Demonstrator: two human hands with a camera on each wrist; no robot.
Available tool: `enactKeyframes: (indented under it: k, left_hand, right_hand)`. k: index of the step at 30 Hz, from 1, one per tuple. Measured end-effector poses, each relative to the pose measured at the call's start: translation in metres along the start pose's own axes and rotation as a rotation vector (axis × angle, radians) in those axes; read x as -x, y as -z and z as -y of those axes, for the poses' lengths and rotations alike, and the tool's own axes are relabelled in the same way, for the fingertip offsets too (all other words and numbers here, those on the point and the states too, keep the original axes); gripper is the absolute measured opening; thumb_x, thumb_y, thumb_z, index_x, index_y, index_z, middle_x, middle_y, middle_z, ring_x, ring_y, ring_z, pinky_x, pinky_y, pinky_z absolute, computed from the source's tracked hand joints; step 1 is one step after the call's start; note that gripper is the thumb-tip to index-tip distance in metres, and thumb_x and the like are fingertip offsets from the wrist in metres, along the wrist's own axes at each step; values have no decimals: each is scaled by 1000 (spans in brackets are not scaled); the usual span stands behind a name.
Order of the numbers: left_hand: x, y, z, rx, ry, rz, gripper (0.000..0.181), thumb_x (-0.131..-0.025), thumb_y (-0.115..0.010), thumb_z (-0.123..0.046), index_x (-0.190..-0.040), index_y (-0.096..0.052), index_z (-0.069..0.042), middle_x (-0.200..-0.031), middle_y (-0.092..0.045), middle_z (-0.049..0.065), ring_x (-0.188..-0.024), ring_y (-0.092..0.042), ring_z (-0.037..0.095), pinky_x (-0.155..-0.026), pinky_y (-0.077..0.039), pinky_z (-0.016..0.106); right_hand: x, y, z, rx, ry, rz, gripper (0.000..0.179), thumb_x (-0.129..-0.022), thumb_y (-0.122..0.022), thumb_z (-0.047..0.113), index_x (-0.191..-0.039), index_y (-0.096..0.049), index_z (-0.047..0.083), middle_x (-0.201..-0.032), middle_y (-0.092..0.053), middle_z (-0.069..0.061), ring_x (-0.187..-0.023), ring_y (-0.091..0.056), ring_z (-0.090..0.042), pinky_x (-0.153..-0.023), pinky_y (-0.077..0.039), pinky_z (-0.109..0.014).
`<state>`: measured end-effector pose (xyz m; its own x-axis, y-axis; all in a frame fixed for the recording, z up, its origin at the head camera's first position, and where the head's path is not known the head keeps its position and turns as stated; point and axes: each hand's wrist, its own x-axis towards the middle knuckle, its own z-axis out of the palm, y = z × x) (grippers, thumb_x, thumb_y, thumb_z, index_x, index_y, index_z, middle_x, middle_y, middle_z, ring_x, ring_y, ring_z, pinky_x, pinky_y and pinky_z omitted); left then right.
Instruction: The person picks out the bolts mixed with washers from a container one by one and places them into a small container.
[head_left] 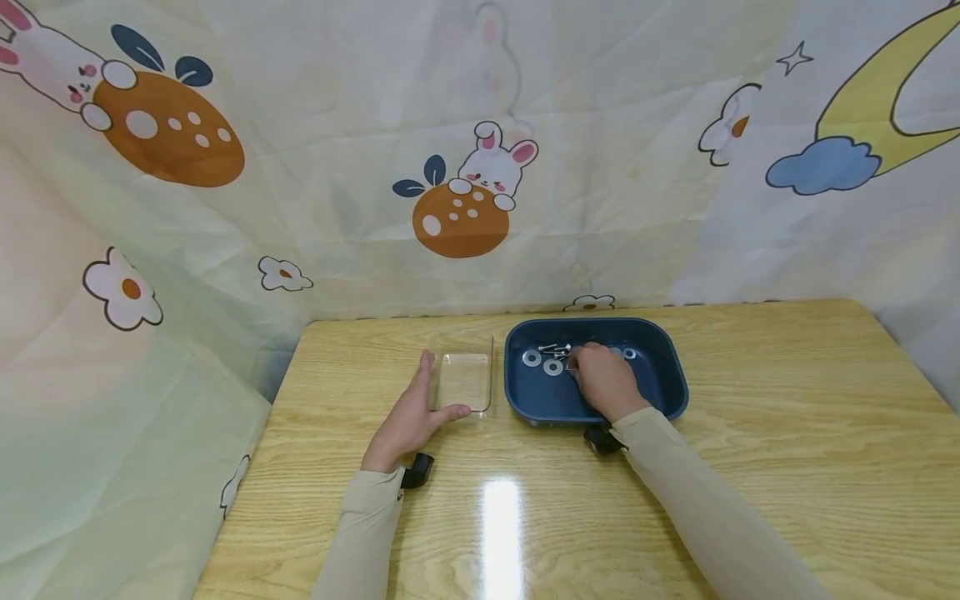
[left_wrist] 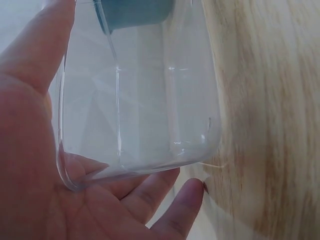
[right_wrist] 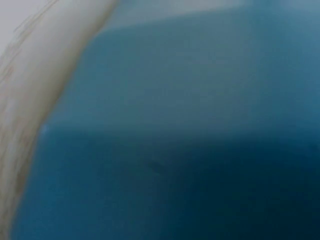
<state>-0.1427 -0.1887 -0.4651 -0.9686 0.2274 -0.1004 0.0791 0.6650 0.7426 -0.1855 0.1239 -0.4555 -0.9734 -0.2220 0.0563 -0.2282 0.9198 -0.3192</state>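
Position of items: the blue tray (head_left: 555,402) is standing on the surface (head_left: 787,400), its long axis running left to right. The clear box (head_left: 465,383) is standing just beside it on the left, its right wall facing the tray's left end.

Right side: my right hand (head_left: 606,379) is pointing down inside the tray, about midway along its length. Its fingers are bending toward the tray floor, but my own knuckles are hiding the tips, so I cannot tell whether they are grasping anything. The right wrist view is showing only blurred blue tray wall and is not settling the point.

Left side: my left hand (head_left: 405,425) is lying at the box's near left corner. The fingers are extending along the left wall and the thumb is spreading across the near side; I am finding them released, seemingly touching the walls without clenching.

Governing relation: several washers (head_left: 532,358) and a loose group of bolts (head_left: 555,351) are lying immediately left of my right fingers, the bolts pointing roughly crosswise. My right hand is being the nearer to them, my left the nearer to the box. In my judgement, the box is lying leftward from my right fingers, with the tray's left rim standing between.
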Motion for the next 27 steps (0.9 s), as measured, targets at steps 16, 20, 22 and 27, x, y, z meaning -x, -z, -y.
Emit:
enactKeyframes:
  k: [16,20,22,27]
  left_hand:
    - [0,0,-1,20,7,7,118,-89,-77,-41,-161,11,-9,-168,-2,8,-152,-11,30,-120,-18,51]
    - [0,0,0,23,8,6,118,-89,-77,-41,-161,11,-10,-168,-2,8,-152,-12,28,-120,-19,50]
    - [0,-1,0,25,6,3,118,-89,-77,-41,-161,11,-10,-168,-3,8,-152,-12,28,-120,-19,50]
    - [0,-1,2,24,10,1,118,-89,-77,-41,-161,11,-11,-168,-4,8,-152,-12,28,-120,-19,50]
  right_hand:
    - [5,4,2,-40,8,-37,10,-94,-71,9,-99,-75,2,-94,-67,-13,-82,-67,-28,-76,-57,-46]
    - [5,6,3,-42,12,-47,10,-95,-70,9,-99,-74,2,-94,-66,-13,-82,-66,-27,-77,-57,-46]
    - [6,7,5,-43,18,-59,9,-95,-69,8,-99,-74,2,-93,-66,-13,-81,-65,-27,-77,-57,-46]
    - [9,9,8,-52,34,-90,7,-94,-70,8,-97,-74,2,-91,-66,-12,-79,-64,-26,-75,-57,-45]
